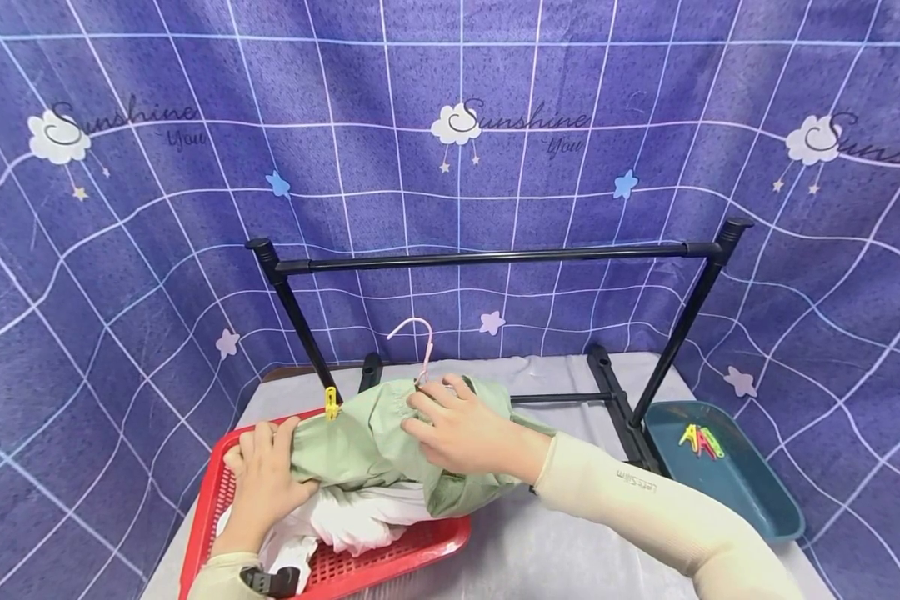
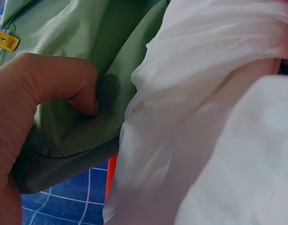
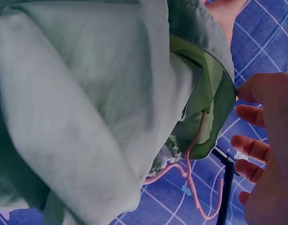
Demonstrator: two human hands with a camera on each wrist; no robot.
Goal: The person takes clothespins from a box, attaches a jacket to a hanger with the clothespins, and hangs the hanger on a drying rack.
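A light green garment [image 1: 382,437] is bunched over a red basket, with a pink hanger [image 1: 427,342] partly inside it and the hook sticking out at the top. On its left part sits a yellow clothespin [image 1: 332,403]. My left hand [image 1: 262,475] grips the garment's left end, the bent thumb [image 2: 85,89] pressing on the cloth and the other fingers hidden behind. Above the garment, beside the hanger's neck, is my right hand [image 1: 465,429]. In the right wrist view its fingers [image 3: 249,145] are loosely spread, the thumb tip right at the garment's edge.
White clothes [image 1: 360,512] lie in the red basket [image 1: 202,517]. Behind stands a black rack with a horizontal bar [image 1: 495,257]. At the right, a dark teal tray [image 1: 765,500] holds several coloured clothespins [image 1: 703,442]. A blue patterned curtain [image 1: 450,192] surrounds the table.
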